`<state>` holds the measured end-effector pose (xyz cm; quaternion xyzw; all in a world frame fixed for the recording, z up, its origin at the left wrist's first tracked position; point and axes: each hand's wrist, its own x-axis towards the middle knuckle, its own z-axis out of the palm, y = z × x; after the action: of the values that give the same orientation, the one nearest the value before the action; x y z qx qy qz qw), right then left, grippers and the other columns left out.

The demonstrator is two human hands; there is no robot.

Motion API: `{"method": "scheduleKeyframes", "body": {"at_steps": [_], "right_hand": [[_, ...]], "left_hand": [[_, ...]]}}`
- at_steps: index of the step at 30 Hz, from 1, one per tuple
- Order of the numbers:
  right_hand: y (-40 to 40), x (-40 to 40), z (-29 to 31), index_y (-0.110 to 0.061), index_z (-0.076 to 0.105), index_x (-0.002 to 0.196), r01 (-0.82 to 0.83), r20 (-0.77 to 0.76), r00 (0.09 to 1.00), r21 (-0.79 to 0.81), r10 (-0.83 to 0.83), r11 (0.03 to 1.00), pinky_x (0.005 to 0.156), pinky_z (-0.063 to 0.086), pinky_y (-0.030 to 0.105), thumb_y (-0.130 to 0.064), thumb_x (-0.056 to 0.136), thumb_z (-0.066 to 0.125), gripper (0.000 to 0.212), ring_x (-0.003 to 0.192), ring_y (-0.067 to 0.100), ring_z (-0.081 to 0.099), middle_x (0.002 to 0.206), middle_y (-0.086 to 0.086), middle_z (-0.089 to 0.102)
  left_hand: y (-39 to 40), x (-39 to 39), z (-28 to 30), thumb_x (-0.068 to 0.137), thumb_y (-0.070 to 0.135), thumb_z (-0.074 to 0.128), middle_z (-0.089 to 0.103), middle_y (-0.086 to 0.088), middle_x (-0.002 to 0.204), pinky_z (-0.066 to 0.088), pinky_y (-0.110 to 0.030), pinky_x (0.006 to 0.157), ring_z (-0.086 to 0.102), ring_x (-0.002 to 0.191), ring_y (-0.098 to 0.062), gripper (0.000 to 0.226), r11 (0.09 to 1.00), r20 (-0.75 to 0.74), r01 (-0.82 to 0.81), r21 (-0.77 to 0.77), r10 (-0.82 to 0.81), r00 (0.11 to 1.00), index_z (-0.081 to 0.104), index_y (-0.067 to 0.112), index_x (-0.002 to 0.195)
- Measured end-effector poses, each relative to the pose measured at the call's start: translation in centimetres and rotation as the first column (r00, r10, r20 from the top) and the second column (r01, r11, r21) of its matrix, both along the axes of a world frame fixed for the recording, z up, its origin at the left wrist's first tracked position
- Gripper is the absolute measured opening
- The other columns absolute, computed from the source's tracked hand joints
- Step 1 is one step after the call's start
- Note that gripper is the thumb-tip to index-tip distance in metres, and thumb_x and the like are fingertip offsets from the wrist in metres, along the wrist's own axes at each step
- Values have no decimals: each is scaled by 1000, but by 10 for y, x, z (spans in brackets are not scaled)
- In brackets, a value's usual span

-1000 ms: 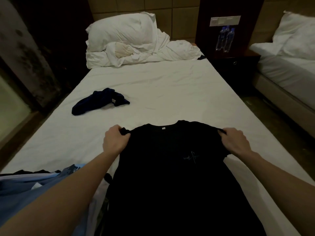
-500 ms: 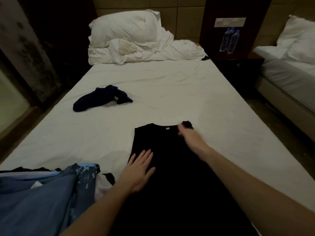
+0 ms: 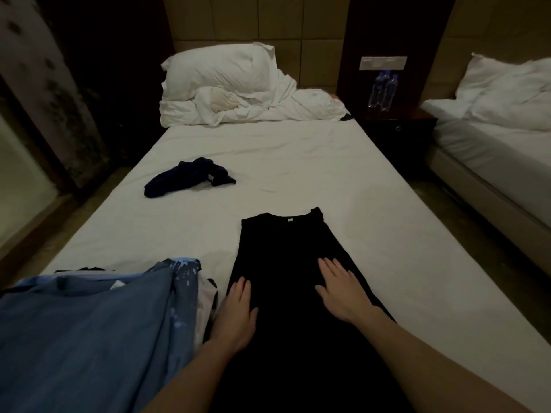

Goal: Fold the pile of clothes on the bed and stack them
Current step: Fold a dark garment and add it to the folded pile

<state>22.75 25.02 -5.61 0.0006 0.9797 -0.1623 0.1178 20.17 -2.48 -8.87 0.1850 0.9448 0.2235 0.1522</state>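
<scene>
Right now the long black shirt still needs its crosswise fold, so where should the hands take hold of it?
Grip the black shirt at its two far collar corners, reaching over it from the near end. It lies flat in a narrow strip, collar away, so those corners lift cleanly toward the hem. Both hands, left hand and right hand, rest flat.

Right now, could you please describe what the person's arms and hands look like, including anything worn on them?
Both forearms are bare as far as the frame shows: no sleeves, cuffs or gloves. The left hand and right hand show no rings, watch or bracelets, and no markings are visible. The light is dim, so fine detail cannot be told.
</scene>
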Motion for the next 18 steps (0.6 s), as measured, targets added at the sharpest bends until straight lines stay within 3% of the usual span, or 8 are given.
{"method": "scheduleKeyframes", "body": {"at_steps": [2,4,7,9,12,15,16,18], "right_hand": [[21,42,-2,-15,-3,158,79,75,994,1,-78,997,120,12,49,-35,106,35,67,153,23,-4,166,1,-2],[35,87,-8,-11,2,157,189,130,974,-32,-183,982,117,23,53,-33,106,38,66,151,30,5,165,5,5],[40,148,-13,-8,32,142,352,3,936,-7,-352,936,100,43,49,-38,104,40,49,130,31,38,143,11,41],[42,179,-13,-11,43,120,408,-48,912,-11,-408,913,88,47,45,-38,103,43,32,112,29,47,120,8,49],[53,217,-7,-13,43,103,473,54,881,-57,-471,879,77,49,39,-41,100,48,29,93,28,55,101,6,52],[66,243,-7,-16,43,98,431,77,902,-94,-425,897,66,43,36,-38,96,58,27,81,26,56,92,6,53],[67,248,-6,-16,44,100,400,62,917,-124,-395,908,64,43,37,-33,95,61,24,80,27,57,92,7,54],[62,254,-3,-14,49,109,324,-5,943,-226,-334,919,64,45,39,-20,93,65,24,79,27,60,96,7,60]], "left_hand": [[-10,31,4,106,22,39,0,-6,166,14,-30,122,3,153,-21,65,995,65,-83,53,79,995,2,8,158],[-14,62,8,105,18,41,17,-9,163,25,-30,117,19,149,-25,61,984,75,-169,49,165,983,12,4,156],[-15,107,13,101,10,43,48,-12,138,43,-31,102,51,122,-26,41,945,-55,-326,-5,326,944,37,3,140],[-14,136,17,99,9,45,53,-15,127,46,-32,95,55,113,-28,28,911,-83,-410,-38,406,910,47,2,127],[-12,173,18,96,10,52,47,-23,134,40,-36,97,50,121,-36,39,868,-1,-496,19,496,869,42,-3,132],[-15,202,19,94,5,51,51,-23,132,42,-39,95,51,121,-38,47,875,-21,-475,92,478,878,36,1,139],[-16,211,21,95,3,49,54,-19,126,43,-38,92,54,117,-37,41,894,-61,-432,123,441,895,41,5,135],[-16,227,22,94,5,45,60,-7,106,48,-36,85,61,103,-28,20,948,-182,-308,84,318,930,49,17,109]]}}
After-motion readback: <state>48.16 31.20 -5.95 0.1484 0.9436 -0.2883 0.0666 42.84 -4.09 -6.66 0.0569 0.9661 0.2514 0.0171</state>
